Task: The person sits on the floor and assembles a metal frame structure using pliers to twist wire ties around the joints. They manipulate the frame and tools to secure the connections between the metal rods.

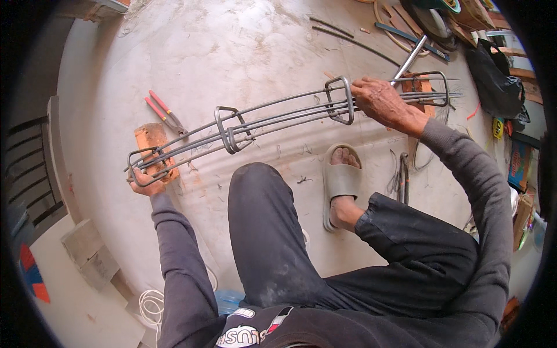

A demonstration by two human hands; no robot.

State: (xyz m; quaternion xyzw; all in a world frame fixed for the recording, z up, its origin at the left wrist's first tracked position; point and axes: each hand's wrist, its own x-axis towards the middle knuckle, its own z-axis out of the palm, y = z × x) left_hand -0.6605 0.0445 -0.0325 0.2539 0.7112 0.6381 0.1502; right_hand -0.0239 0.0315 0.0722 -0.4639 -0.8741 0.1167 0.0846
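A long cage of steel bars [278,119] with several square stirrups around it lies across in front of me, its ends resting on two red bricks [149,139]. My left hand [143,182] grips the cage's left end at the last stirrup. My right hand [380,100] holds the bars just right of a stirrup [339,100] toward the right end. Another stirrup [229,129] sits near the middle.
Red-handled pliers [163,113] lie on the concrete floor behind the left brick. A hooked tool and wire [401,174] lie by my sandalled foot [342,180]. Loose bars [354,37], wood scraps and a dark bag [493,81] crowd the far right. White cord [152,304] coils at lower left.
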